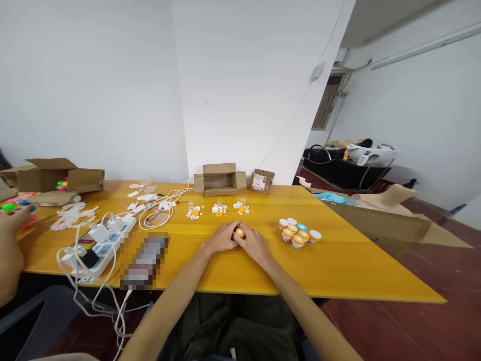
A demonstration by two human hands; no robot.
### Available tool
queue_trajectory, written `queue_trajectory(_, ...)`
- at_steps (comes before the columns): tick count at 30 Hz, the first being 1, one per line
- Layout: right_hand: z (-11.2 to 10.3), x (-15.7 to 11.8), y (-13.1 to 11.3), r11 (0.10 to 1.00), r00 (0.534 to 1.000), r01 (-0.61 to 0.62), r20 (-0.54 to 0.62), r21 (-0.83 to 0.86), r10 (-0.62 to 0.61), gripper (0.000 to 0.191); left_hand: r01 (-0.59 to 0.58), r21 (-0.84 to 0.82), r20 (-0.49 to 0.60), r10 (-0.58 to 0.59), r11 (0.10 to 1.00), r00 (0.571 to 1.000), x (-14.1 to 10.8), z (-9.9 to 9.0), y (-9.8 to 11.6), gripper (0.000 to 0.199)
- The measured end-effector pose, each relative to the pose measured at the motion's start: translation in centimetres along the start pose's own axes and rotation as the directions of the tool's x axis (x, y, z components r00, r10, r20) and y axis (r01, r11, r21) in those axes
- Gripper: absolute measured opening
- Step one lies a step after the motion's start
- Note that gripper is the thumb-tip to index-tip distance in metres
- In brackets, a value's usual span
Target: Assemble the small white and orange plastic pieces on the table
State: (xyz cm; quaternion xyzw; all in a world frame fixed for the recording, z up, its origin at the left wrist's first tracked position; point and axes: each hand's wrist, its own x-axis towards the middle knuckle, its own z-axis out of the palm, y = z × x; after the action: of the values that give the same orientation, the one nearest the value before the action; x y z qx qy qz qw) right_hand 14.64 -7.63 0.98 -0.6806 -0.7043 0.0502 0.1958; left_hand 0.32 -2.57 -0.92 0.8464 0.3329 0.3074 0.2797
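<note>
Both my hands meet over the table's middle around a small jar (240, 232) with an orange-rimmed, white-centred lid. My left hand (224, 236) is closed about its left side. From the right, my right hand (255, 244) closes on the same jar, its fingers near the lid. The jar's body is hidden by the fingers. To the right stands a cluster of similar small jars (298, 239) with orange, white and teal lids. Farther back lie three small piles of white pieces (193, 215), with orange rings (219, 213) and clear cups (220, 202) among them.
An open cardboard box (220, 190) and a smaller carton (261, 181) stand by the wall. Left are a phone (146, 260), a power strip (112, 248) with cables and white scraps (73, 216). Another person's hand (13, 220) is at far left, near coloured balls.
</note>
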Motion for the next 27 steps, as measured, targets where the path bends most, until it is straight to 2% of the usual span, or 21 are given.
queue_trajectory(4,0.4,0.0,0.5,0.998,0.999,0.01,-0.045,0.062,-0.007,0.023,0.023,-0.175,0.03,-0.018,0.984,0.999,0.3,0.1,-0.2,0.046)
queue_trajectory(10,0.7,0.0,0.7,0.996,0.996,0.004,-0.09,0.09,0.004,0.021,0.115,-0.445,0.053,-0.102,0.888,0.993,0.8,0.1,-0.6,0.043)
queue_trajectory(14,0.1,-0.2,0.5,0.997,0.993,-0.071,-0.093,0.012,0.071,0.029,0.202,-0.525,0.087,-0.184,0.827,0.979,1.0,-0.1,-0.5,0.043)
queue_trajectory(18,-0.2,-0.2,0.5,0.995,0.992,-0.102,-0.071,-0.015,0.101,0.032,0.227,-0.567,0.093,-0.213,0.792,0.973,1.0,-0.3,0.0,0.043)
queue_trajectory(22,0.2,0.0,1.0,0.996,0.994,-0.037,-0.098,0.085,0.045,0.03,0.229,-0.623,0.107,-0.208,0.748,0.972,1.1,-0.8,0.2,0.043)
queue_trajectory(27,1.6,0.4,2.1,0.965,0.974,0.099,-0.223,0.245,-0.043,0.035,0.255,-0.689,0.168,-0.193,0.678,0.967,1.1,-1.3,0.1,0.045)
